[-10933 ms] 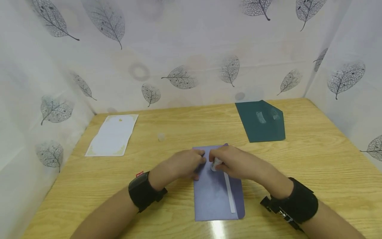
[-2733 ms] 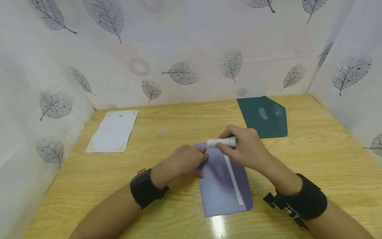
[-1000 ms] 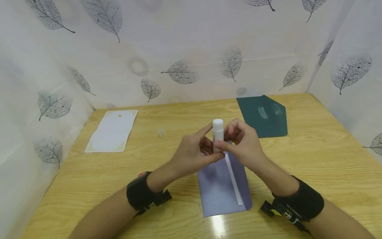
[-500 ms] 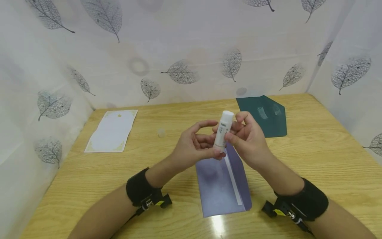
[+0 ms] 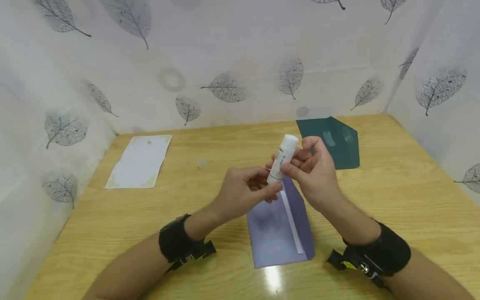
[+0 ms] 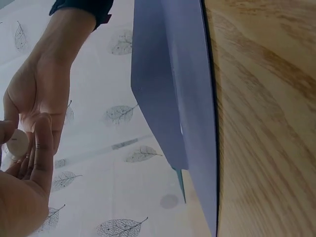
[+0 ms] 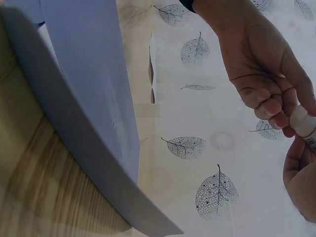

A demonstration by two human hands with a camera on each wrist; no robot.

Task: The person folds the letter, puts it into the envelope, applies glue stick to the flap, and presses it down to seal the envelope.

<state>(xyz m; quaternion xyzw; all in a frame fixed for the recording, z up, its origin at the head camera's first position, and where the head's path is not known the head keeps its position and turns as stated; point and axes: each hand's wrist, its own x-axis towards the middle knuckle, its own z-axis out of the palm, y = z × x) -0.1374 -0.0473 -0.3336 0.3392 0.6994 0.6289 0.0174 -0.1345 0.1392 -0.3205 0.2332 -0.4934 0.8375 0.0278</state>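
Observation:
A white glue stick (image 5: 283,158) is held tilted above the purple envelope (image 5: 271,237), its top end leaning right. My left hand (image 5: 238,191) pinches the lower end between thumb and fingers. My right hand (image 5: 316,175) grips the barrel, thumb in front and fingers mostly behind it. One round end of the glue stick (image 6: 18,143) faces the left wrist view. The envelope lies on the table under both hands, its flap spread to the right. Along the flap runs a white strip (image 5: 291,221). My hands cover the envelope's far end.
A white sheet with gold corner decoration (image 5: 138,162) lies at the back left of the wooden table (image 5: 202,266). At the back right is a dark green envelope (image 5: 330,143) with shiny patches. A small translucent spot (image 5: 201,163) sits between them. Leaf-patterned curtains (image 5: 240,50) enclose the table.
Earlier my right hand worked the glue stick low over the envelope while my left pressed on the paper. Both hands then lifted and took hold of the stick, which has since tilted right.

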